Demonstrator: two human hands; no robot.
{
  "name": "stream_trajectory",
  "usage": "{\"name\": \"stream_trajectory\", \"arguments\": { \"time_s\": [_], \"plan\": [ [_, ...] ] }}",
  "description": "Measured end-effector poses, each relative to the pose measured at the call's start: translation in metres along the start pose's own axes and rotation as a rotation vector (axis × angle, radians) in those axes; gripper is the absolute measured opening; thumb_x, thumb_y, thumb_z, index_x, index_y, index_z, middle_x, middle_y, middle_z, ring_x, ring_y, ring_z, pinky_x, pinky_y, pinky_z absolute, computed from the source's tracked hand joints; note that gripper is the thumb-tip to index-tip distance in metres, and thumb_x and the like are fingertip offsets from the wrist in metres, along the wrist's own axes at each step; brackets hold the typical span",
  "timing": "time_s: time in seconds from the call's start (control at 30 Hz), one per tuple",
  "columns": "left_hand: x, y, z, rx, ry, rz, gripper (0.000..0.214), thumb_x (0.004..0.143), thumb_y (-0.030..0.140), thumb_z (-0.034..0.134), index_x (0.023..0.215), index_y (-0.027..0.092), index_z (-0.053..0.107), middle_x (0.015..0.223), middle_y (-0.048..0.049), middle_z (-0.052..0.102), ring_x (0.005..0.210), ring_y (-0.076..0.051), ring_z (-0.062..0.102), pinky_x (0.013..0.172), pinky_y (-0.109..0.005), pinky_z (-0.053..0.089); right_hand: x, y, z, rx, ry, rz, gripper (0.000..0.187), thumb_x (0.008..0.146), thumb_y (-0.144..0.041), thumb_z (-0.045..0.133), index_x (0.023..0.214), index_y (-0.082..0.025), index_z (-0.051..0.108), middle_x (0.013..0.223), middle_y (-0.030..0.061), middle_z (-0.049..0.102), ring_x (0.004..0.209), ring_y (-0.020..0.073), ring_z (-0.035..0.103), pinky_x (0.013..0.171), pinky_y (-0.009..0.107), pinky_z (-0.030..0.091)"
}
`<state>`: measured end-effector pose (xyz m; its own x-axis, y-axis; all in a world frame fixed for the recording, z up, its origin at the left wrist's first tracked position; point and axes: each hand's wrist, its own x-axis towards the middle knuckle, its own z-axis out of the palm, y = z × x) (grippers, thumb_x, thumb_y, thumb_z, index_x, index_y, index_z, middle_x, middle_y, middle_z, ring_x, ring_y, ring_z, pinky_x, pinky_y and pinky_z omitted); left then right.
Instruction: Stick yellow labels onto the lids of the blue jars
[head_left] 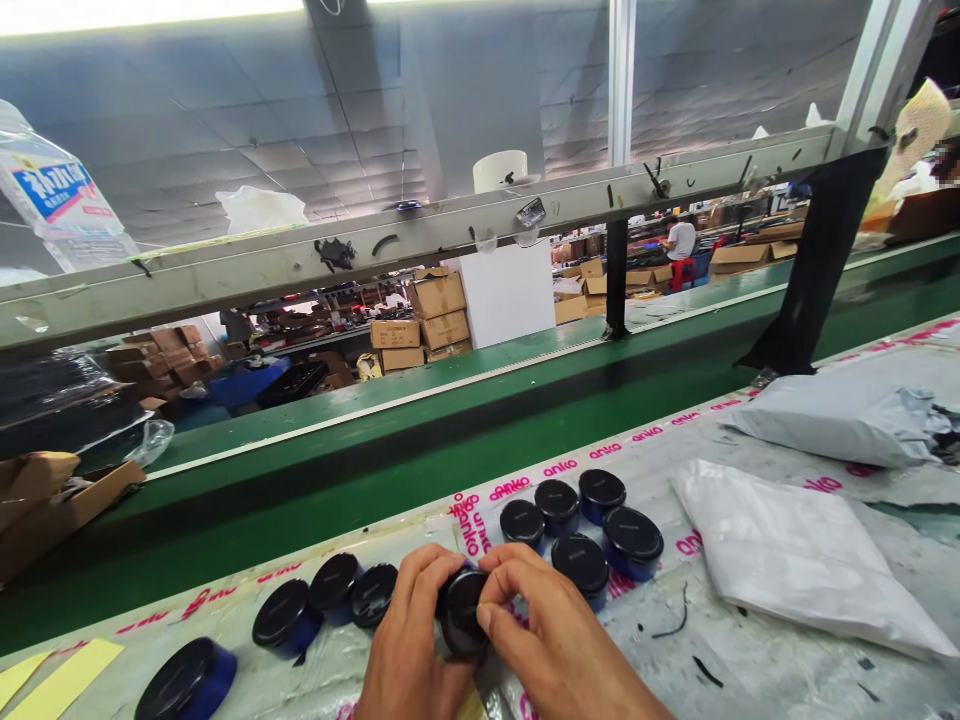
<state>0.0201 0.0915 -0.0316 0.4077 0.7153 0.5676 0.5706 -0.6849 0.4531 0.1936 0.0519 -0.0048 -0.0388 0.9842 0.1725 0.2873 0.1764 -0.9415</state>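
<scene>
My left hand [411,640] is wrapped round the side of a small round piece with a glossy black top [459,612]. My right hand [544,625] pinches the same piece at its right edge, thumb and fingertips pressed against the rim. The top of the piece is tilted toward me; its underside is hidden. Left of my hands, several similar round pieces with black tops and blue sides [286,618] stand in a loose row, one nearer to me [187,680]. Beyond my right hand, another group [581,565] stands close together.
A green conveyor belt [480,425] runs behind the plastic-covered table [645,660]. White plastic bags [806,560] lie at the right, yellow slips [64,685] at the lower left. A metal rail [435,235] crosses above the belt, with a bottle [64,190] on it. A person [681,240] sits far back.
</scene>
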Motion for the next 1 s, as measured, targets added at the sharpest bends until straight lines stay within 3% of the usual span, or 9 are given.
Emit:
{"name": "stream_trajectory", "arguments": {
  "time_s": [0.17, 0.33, 0.77, 1.0],
  "plan": [
    [0.0, 0.002, 0.001, -0.028, 0.02, 0.013, 0.051, 0.083, 0.006, 0.056, 0.129, 0.028, 0.048, 0.131, -0.005, 0.049, 0.12, -0.018, 0.054, 0.102, -0.03, 0.043, -0.001, 0.002, -0.001, -0.012, 0.005, 0.006, 0.013, 0.088, -0.018, 0.049, 0.08, -0.015, 0.059, 0.12, 0.0051, 0.059, 0.094, 0.0171, 0.057, 0.08, 0.032, 0.037],
    [-0.001, 0.001, 0.001, -0.037, 0.017, 0.002, 0.056, 0.081, 0.004, 0.058, 0.129, 0.03, 0.048, 0.13, -0.0022, 0.05, 0.119, -0.015, 0.054, 0.102, -0.027, 0.043, 0.001, 0.006, 0.0, -0.009, 0.016, -0.013, 0.014, 0.088, -0.019, 0.049, 0.081, -0.016, 0.06, 0.121, 0.0058, 0.059, 0.099, 0.018, 0.058, 0.084, 0.032, 0.038],
    [-0.001, -0.002, 0.003, -0.011, 0.041, 0.016, 0.046, 0.085, 0.011, 0.06, 0.127, 0.025, 0.05, 0.13, -0.0073, 0.051, 0.118, -0.02, 0.056, 0.1, -0.032, 0.046, 0.0, 0.001, 0.0, -0.005, 0.005, 0.006, 0.012, 0.089, -0.015, 0.049, 0.081, -0.016, 0.059, 0.12, 0.0041, 0.058, 0.106, 0.0186, 0.058, 0.09, 0.032, 0.038],
    [0.0, 0.001, 0.001, -0.001, 0.018, 0.008, 0.052, 0.083, 0.008, 0.06, 0.129, 0.03, 0.047, 0.13, -0.0031, 0.049, 0.119, -0.016, 0.054, 0.102, -0.028, 0.044, -0.002, -0.005, -0.002, -0.011, 0.011, 0.022, 0.011, 0.088, -0.012, 0.05, 0.08, -0.016, 0.058, 0.12, 0.0034, 0.059, 0.107, 0.0167, 0.058, 0.091, 0.03, 0.037]
  ]
}}
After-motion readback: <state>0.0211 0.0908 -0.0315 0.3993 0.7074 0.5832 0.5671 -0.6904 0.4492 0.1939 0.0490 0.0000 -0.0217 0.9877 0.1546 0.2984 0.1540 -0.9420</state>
